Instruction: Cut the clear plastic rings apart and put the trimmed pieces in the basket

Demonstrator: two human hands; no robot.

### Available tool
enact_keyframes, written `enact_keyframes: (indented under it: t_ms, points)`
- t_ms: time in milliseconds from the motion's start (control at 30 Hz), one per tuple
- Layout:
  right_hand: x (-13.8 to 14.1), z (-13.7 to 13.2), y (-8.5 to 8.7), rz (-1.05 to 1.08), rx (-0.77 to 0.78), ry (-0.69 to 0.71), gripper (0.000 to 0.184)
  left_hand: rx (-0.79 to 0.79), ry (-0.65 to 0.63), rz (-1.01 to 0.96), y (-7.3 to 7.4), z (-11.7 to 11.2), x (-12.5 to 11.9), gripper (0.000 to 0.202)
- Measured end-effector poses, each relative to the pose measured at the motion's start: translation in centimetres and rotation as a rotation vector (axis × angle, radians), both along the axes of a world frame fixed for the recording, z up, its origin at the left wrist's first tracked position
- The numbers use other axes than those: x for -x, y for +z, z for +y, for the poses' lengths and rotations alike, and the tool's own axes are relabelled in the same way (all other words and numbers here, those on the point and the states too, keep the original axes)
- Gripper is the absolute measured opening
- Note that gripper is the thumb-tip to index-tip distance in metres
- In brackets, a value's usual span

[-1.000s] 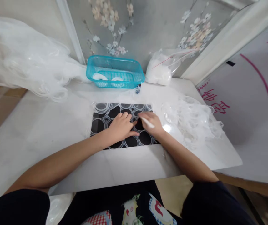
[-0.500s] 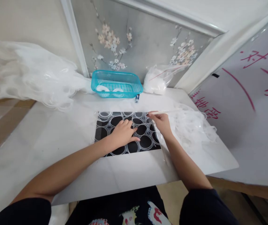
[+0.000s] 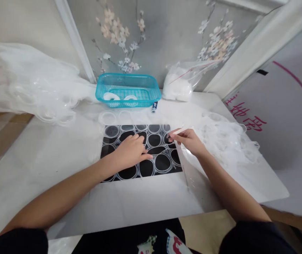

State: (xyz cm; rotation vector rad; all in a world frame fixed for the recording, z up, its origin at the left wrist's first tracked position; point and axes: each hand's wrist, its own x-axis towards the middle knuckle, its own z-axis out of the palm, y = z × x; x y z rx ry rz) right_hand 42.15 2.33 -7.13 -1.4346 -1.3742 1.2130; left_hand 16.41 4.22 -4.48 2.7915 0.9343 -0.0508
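A clear sheet covered with white ring outlines (image 3: pixel 163 162) lies over a black backing on the table. My left hand (image 3: pixel 130 151) rests on its middle, palm down, with the fingers partly spread and the thumb pointing right. At the sheet's upper right, my right hand (image 3: pixel 187 140) is closed around a slim white pen-like tool (image 3: pixel 177 131). The tool's dark tip is beside a ring outline near the sheet's right side; whether it touches the sheet is too small to tell.
A blue plastic basket (image 3: pixel 129 103) behind the sheet holds white ring pieces. A small blue cylinder (image 3: pixel 154 106) lies by it, near a clear bag of white material (image 3: pixel 177 86). Translucent ring-cut sheets are heaped right (image 3: pixel 219 137) and left (image 3: pixel 34 84). A whiteboard (image 3: pixel 285 148) borders the right.
The view has shifted somewhat. My right hand has moved a little down the sheet's right side, and the tool has tilted. My left hand stays on the sheet.
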Motion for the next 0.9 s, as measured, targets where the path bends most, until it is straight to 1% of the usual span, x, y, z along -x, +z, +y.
enact_keyframes:
  t_ms: [67, 167, 300, 400, 500, 567, 733, 900]
  points:
    - [-0.5, -0.5, -0.5, -0.056, 0.007, 0.031, 0.031, -0.015, -0.007, -0.012, 0.0, 0.0, -0.5, 0.044]
    - [-0.6, -1.3, -1.1, -0.105, -0.031, 0.042, 0.029, -0.078, -0.037, -0.035, -0.4, -0.1, -1.9, 0.049]
    - [0.1, -2.1, -1.5, -0.16, -0.083, -0.047, 0.028, -0.174, -0.079, -0.013, -1.3, -0.6, -3.9, 0.064]
    - [0.7, -2.6, -1.6, -0.264, -0.146, -0.128, 0.025, -0.177, -0.092, 0.017, -1.8, -1.0, -4.7, 0.064]
    - [1.0, -2.9, -1.8, -0.36, -0.182, -0.184, 0.021, -0.184, -0.093, 0.026, -1.9, -1.2, -4.9, 0.061]
    - [1.1, -3.0, -2.0, -0.373, -0.175, -0.185, 0.02, -0.185, -0.092, 0.029, -1.9, -1.2, -4.8, 0.059]
    - [1.1, -3.1, -2.1, -0.327, -0.159, -0.175, 0.021, -0.178, -0.073, 0.039, -2.2, -1.5, -4.7, 0.06]
    - [1.2, -3.2, -2.0, -0.268, -0.144, -0.191, 0.026, -0.195, -0.063, 0.017, -2.2, -1.7, -4.7, 0.059]
